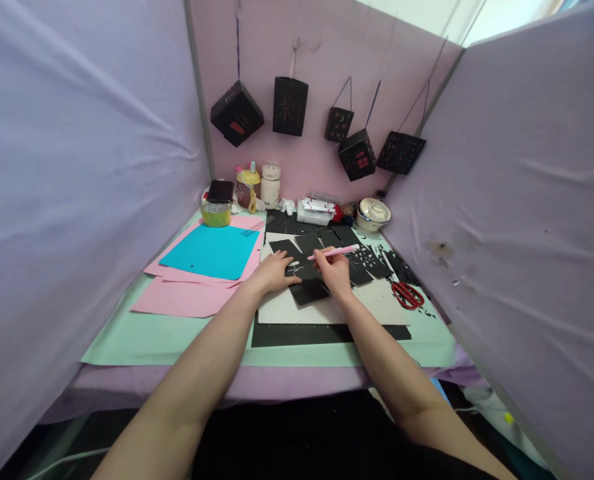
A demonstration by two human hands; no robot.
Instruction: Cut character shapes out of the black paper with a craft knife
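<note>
My right hand (335, 272) grips a slim pink pen-shaped tool (344, 251), slanted with its tip low over black card; the tip is too small to tell whether it is a blade or a nib. Under it lies a cut-out black card piece (311, 291) with small openings in it. My left hand (275, 272) rests on the left side of this card, fingers spread and holding nothing. Other black pieces, some with cut patterns, lie around it on a white board (281, 312).
Red-handled scissors (407, 296) and black scraps lie right. A blue sheet (211, 250) covers pink paper (181, 298) at left. Tape (216, 215), a white bottle (271, 185), a clear box (315, 212) and bowls (373, 215) stand behind. Black paper lanterns (290, 107) hang above.
</note>
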